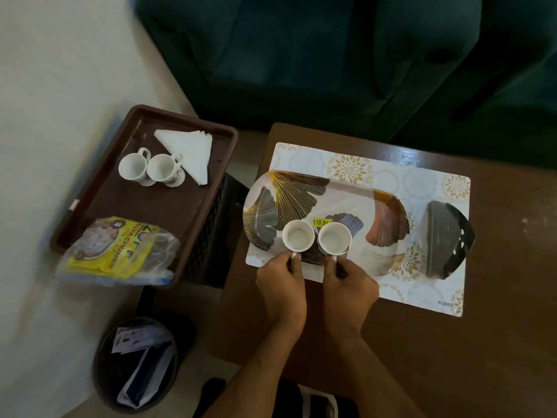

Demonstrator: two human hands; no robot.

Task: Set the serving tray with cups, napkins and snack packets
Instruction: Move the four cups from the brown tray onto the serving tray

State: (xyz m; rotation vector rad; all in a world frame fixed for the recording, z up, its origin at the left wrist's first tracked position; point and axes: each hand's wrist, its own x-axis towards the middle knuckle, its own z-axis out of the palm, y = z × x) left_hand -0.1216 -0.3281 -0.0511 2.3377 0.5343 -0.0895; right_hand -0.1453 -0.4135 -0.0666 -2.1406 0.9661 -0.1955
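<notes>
An oval serving tray with a leaf pattern lies on a placemat on the brown table. Two white cups stand side by side at the tray's near edge. My left hand pinches the handle of the left cup. My right hand pinches the handle of the right cup. On a brown tray to the left stand two more white cups, a stack of folded white napkins and yellow snack packets at its near end.
A black napkin holder sits on the placemat right of the serving tray. A dark waste bin with papers stands on the floor at lower left. A dark green sofa lies behind the table.
</notes>
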